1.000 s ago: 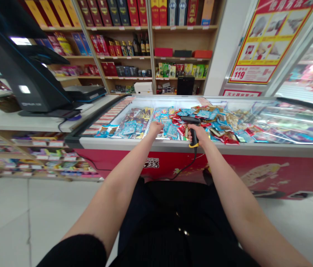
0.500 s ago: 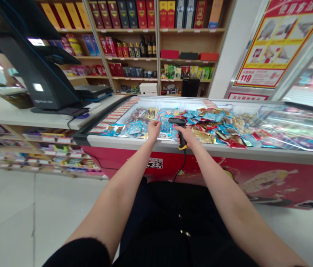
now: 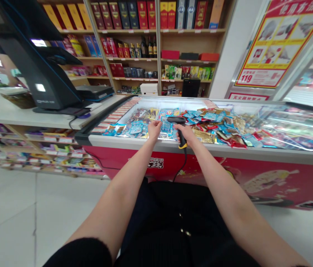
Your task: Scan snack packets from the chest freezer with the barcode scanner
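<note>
Black plastic barcode scanner [image 3: 176, 120], light and stiff, sits clamped by its handle in our right hand [image 3: 185, 134]; our left hand [image 3: 154, 129] meets slippery foil snack packets [image 3: 165, 124], holding one or not we cannot tell.

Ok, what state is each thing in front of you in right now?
Right hand: closed around the scanner grip.
Handheld barcode scanner: held above the packets, head pointing left.
Scanner cable: hanging down the freezer front.
Left hand: down at the packets, nothing visible in it.
Packets: heaped loose.
Chest freezer: left section uncovered.

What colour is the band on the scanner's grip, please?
The band is yellow; head view.
</note>
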Demonstrator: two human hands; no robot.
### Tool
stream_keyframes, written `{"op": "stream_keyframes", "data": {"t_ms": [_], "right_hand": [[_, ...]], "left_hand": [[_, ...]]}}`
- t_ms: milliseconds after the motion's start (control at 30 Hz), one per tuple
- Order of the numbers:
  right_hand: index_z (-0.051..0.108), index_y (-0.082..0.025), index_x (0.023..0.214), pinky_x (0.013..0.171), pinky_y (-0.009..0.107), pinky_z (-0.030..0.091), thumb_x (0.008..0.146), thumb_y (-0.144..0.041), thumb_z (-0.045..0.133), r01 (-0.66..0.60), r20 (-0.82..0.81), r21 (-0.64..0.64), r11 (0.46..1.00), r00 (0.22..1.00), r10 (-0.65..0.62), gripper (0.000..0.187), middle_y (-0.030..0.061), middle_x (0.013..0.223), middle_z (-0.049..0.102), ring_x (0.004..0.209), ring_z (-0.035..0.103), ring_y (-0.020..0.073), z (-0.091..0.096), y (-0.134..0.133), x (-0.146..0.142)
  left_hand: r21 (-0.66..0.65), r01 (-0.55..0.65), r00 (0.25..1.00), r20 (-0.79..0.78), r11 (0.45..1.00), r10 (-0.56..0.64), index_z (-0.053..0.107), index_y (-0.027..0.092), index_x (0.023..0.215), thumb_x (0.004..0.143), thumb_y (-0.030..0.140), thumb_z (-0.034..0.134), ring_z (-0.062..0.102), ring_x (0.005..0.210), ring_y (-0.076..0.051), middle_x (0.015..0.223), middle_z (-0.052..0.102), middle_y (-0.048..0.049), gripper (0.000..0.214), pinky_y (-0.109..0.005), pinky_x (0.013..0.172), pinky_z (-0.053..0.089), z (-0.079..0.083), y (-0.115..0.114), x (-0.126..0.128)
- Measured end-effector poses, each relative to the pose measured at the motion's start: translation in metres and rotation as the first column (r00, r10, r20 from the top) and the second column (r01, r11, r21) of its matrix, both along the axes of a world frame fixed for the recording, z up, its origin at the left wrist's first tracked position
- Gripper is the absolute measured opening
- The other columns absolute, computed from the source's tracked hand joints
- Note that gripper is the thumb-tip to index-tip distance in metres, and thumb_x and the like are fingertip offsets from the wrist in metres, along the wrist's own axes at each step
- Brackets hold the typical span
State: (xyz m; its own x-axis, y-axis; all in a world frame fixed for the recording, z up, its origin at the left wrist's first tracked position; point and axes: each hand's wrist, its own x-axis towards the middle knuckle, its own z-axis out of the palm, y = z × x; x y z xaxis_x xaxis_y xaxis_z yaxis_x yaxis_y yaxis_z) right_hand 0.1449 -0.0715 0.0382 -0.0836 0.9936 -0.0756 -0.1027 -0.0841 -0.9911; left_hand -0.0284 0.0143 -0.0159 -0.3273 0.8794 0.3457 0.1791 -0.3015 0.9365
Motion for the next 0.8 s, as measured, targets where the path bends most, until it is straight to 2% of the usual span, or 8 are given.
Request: {"op": "stream_keyframes", "data": {"t_ms": [467, 667, 800], "right_hand": [[0.052, -0.019, 0.072, 0.031, 0.021, 0.038, 0.089, -0.027, 0.059, -0.010, 0.044, -0.040, 0.999, 0.999, 0.012, 0.021, -0.0032, 0.044, 0.051, 0.031, 0.045, 0.0102, 0.019, -0.014, 0.000], [0.051, -0.019, 0.071, 0.031, 0.021, 0.039, 0.091, -0.027, 0.059, -0.028, 0.055, -0.042, 0.999, 0.998, 0.030, 0.023, -0.0029, 0.044, 0.052, 0.032, 0.044, 0.0106, 0.018, -0.014, 0.000], [0.051, -0.019, 0.073, 0.032, 0.021, 0.040, 0.092, -0.029, 0.060, -0.019, 0.038, -0.061, 0.998, 0.999, 0.021, 0.023, -0.0029, 0.045, 0.052, 0.033, 0.045, 0.0107, 0.019, -0.016, 0.001]], "left_hand": [[-0.028, -0.015, 1.000, -0.009, 0.999, 0.015, 0.070, 0.015, 0.082, 0.074, 0.025, 0.064, 0.063, 0.073, -0.016, 0.072, 0.069, -0.0019, 0.014, -0.025, 0.069, 0.050, 0.004, -0.004, 0.003], [-0.006, 0.010, 0.999, 0.031, 1.000, -0.010, 0.068, 0.016, 0.081, 0.074, 0.026, 0.063, 0.058, 0.064, -0.012, 0.066, 0.064, 0.0014, 0.013, -0.023, 0.064, 0.047, -0.001, 0.000, 0.002], [-0.016, 0.002, 1.000, 0.024, 1.000, -0.002, 0.067, 0.016, 0.080, 0.073, 0.025, 0.063, 0.059, 0.065, -0.013, 0.068, 0.065, 0.0007, 0.012, -0.023, 0.064, 0.048, 0.001, -0.002, 0.004]]}}
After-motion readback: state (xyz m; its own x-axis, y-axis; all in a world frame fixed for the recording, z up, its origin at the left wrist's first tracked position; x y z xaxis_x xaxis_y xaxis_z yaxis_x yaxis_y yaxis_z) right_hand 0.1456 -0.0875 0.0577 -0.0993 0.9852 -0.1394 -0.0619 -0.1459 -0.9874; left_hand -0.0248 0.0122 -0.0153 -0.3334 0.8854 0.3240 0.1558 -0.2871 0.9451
